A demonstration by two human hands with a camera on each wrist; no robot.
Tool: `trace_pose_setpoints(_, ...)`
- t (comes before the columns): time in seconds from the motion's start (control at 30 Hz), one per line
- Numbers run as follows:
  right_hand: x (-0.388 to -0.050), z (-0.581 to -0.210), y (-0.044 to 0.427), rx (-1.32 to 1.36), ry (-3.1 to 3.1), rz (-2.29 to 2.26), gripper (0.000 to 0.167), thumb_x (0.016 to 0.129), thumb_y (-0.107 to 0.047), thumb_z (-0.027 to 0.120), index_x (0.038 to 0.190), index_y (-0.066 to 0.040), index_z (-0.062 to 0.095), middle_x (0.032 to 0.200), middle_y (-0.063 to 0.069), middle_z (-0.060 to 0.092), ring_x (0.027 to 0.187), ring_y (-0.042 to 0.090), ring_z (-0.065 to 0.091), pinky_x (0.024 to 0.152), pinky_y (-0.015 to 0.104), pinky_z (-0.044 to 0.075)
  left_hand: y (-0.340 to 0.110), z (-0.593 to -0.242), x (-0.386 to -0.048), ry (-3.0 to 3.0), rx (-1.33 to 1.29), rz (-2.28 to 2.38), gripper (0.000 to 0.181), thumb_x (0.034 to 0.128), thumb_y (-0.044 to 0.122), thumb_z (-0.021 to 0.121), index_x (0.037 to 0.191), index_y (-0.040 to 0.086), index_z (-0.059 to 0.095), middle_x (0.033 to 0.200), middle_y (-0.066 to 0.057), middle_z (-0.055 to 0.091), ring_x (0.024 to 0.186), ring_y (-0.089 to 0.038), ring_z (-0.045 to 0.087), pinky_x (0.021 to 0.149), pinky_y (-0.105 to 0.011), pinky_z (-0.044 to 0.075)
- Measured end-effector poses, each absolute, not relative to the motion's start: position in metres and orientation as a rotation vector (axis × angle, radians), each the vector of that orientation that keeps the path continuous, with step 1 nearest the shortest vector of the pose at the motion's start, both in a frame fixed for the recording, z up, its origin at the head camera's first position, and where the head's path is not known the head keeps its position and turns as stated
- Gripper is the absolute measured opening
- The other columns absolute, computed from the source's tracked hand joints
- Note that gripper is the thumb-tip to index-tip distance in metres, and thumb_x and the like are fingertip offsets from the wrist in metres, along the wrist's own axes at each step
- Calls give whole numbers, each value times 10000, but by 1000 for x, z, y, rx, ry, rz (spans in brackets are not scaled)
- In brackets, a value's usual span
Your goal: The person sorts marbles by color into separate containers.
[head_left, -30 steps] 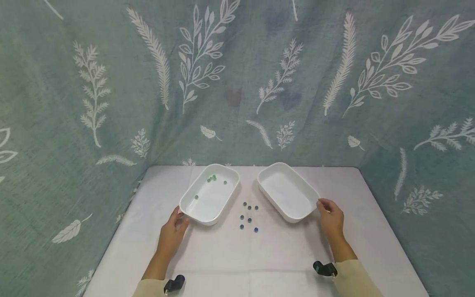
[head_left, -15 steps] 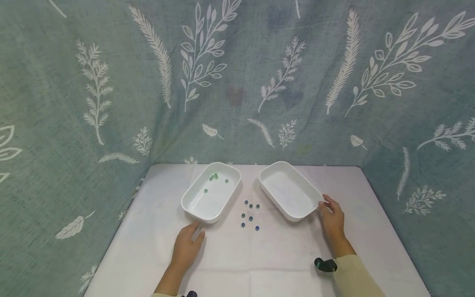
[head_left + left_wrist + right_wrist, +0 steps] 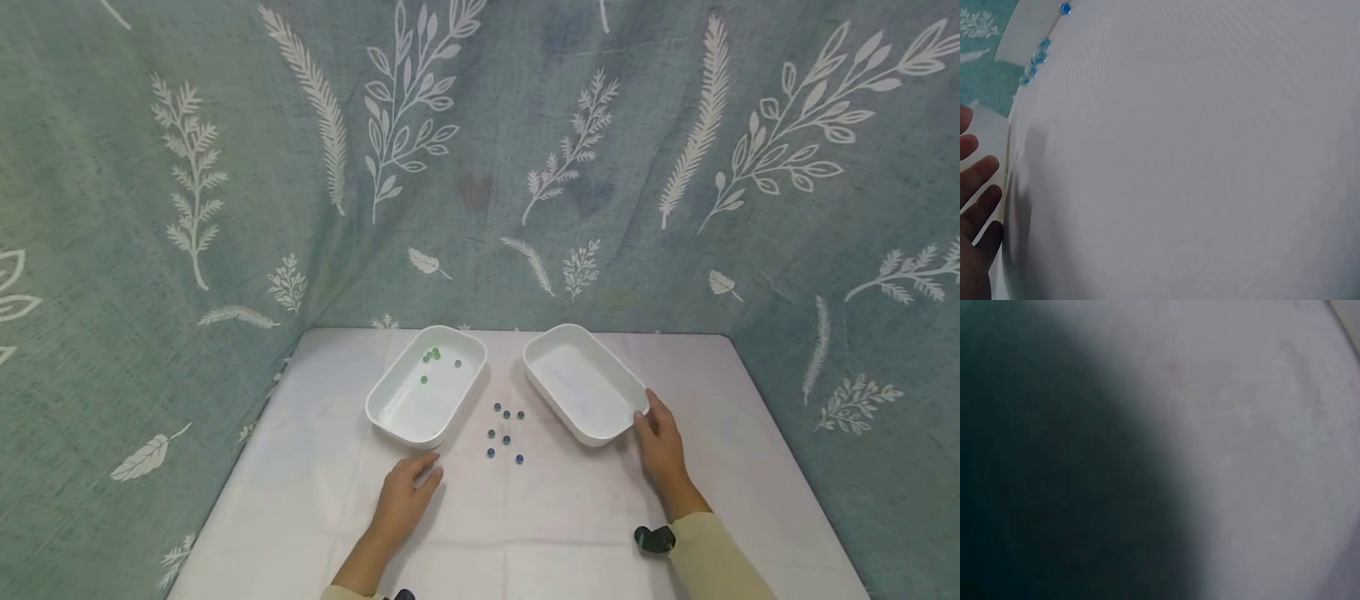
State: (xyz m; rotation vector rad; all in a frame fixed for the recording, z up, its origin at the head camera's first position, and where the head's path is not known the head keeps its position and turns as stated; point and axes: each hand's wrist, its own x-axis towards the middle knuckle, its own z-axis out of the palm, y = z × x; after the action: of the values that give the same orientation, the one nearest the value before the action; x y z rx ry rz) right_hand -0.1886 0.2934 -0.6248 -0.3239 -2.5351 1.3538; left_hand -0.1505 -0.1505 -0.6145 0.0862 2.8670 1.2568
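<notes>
Two white plastic trays stand on the cloth-covered table in the head view. Several small green glass marbles (image 3: 431, 356) lie in the left tray (image 3: 378, 408). My right hand (image 3: 663, 446) holds the near right corner of the right tray (image 3: 581, 379), thumb at its front side and fingers round the right side. Near the left tray's front end, my left hand (image 3: 402, 497) hovers or rests low with relaxed, spread fingers, holding nothing. Between the trays, several blue glass marbles (image 3: 506, 440) lie loose. The right wrist view is dark and blurred; no fingers show there.
White cloth covers the table (image 3: 570, 517). A green curtain (image 3: 480, 275) with white leaf prints encloses the back and sides. In the left wrist view, blue marbles (image 3: 1038, 57) appear near the upper left.
My left hand has let go of the left tray's corner and moved right and nearer. One green marble in that tray has rolled toward the back. My right hand shifts slightly at its corner.
</notes>
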Motion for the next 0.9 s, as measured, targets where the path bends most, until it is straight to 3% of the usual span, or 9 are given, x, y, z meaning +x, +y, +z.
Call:
trace_pose_setpoints(0.53,-182,-628,282,-378,-2444,1314,559,1018,-285,482,1530,-148,303,1521,152,359,1347,379,383,1073,533,332,-123,-617,-159,2838,287,1297,348,939,327,650,1245,161,644,1272,-2,619,1226,-200,542,1030,-418,418)
trace_pose_setpoints(0.9,-184,-621,283,-417,-2462,1356,592,991,-306,550,1523,-161,336,1502,186,379,1380,375,334,1106,524,277,-116,-622,-166,2838,314,1269,377,945,377,633,1257,165,638,1277,11,616,1226,-182,543,1019,-391,432)
